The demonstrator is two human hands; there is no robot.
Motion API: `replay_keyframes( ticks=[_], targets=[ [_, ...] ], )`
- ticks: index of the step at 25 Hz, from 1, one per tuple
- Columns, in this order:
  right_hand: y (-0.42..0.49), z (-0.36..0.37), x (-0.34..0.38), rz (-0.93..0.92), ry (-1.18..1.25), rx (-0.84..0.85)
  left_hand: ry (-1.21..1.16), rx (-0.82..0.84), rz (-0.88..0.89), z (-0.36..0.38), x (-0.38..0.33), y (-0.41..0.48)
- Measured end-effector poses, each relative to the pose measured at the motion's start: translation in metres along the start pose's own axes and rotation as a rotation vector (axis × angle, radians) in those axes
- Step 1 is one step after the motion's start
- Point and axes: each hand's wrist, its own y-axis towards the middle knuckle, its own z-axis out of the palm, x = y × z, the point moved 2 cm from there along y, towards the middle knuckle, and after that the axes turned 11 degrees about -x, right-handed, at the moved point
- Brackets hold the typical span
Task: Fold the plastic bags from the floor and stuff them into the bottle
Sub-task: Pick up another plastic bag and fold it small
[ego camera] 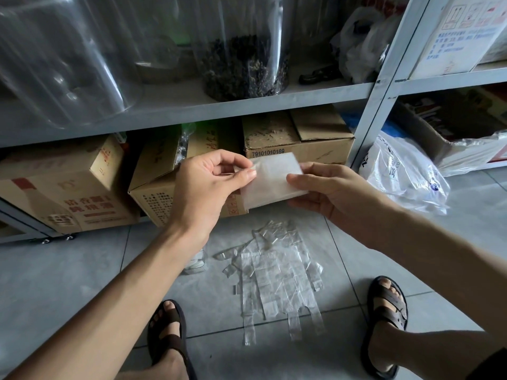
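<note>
My left forearm reaches up from the near left, and my left hand (pixel 208 185) is raised in front of the shelf, palm turned right. Its thumb and forefinger pinch the upper left corner of the folded bag (pixel 271 179), and the other fingers curl loosely behind. The bag hangs in the air between my two hands, above the floor and in front of the boxes. It is folded into a flat, milky-white rectangle, tilted so its left edge hangs lower, with smooth faces and straight edges.

My right hand (pixel 337 196) comes in from the near right with the wrist bent inward. It grasps the right edge of the bag, thumb lying flat on top and fingers tucked beneath.

Below my hands, a spread of clear plastic bags (pixel 277 272) lies flat on the grey tiled floor (pixel 68 270) between my feet. They are creased into small squares, with the handle strips pointing toward me. A brown sandal (pixel 167 333) is on each foot, one either side of them.

Farther back, cardboard boxes (pixel 71 187) sit under a grey shelf (pixel 192 105). On the shelf stands a clear jar (pixel 244 64) with dark contents. A crumpled printed shopping bag (pixel 406 174) lies on the floor at the far right.
</note>
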Motion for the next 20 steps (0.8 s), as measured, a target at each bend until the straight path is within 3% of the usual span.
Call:
replay_keyframes(
  ticks=[3, 6, 11, 15, 20],
  targets=[
    [0.001, -0.002, 0.005, -0.026, -0.006, -0.072, -0.027, 0.037, -0.068, -0.001, 0.001, 0.002],
    [0.002, -0.004, 0.009, -0.010, 0.043, -0.101, -0.086, 0.203, -0.147, 0.000, 0.002, 0.001],
    [0.004, -0.001, 0.008, -0.026, -0.069, -0.092, -0.005, 0.398, -0.046, 0.001, -0.002, -0.003],
    [0.000, 0.001, 0.007, -0.089, -0.185, -0.065, 0.053, 0.398, -0.028, 0.001, -0.001, -0.003],
    [-0.004, 0.005, -0.001, -0.135, -0.075, -0.146, 0.080, 0.290, -0.018, -0.002, 0.004, -0.002]
  ],
)
